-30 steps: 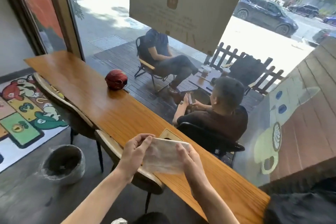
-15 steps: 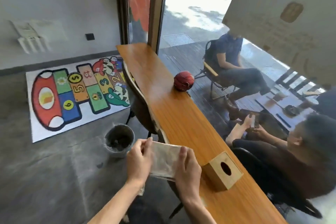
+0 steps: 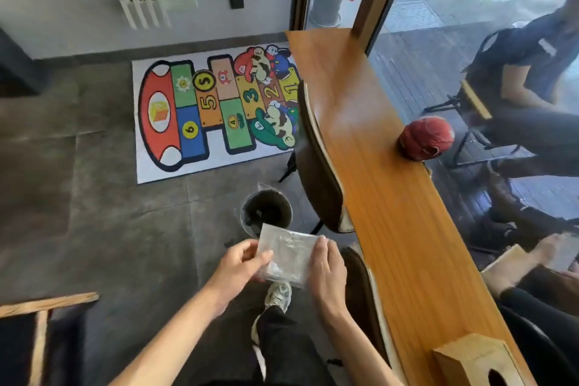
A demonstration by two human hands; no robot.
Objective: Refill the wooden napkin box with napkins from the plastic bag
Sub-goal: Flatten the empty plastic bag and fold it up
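A clear plastic bag (image 3: 286,254), flat and crinkled, is held over the floor between both hands. My left hand (image 3: 238,263) pinches its left edge and my right hand (image 3: 326,266) grips its right edge. Whether napkins are inside I cannot tell. The wooden napkin box (image 3: 476,360), with an oval hole in its side, stands on the long wooden counter (image 3: 385,197) at the lower right, well away from the bag.
A bin (image 3: 266,213) lined with plastic stands on the floor just beyond the bag. Two chairs (image 3: 319,166) are tucked against the counter. A red cap (image 3: 426,138) lies on the counter. A hopscotch mat (image 3: 213,113) covers the floor further off. People sit outside the window.
My view has swung left and down, away from the window toward the floor. Both hands have carried the bag off the counter edge to a spot above the floor near the bin.
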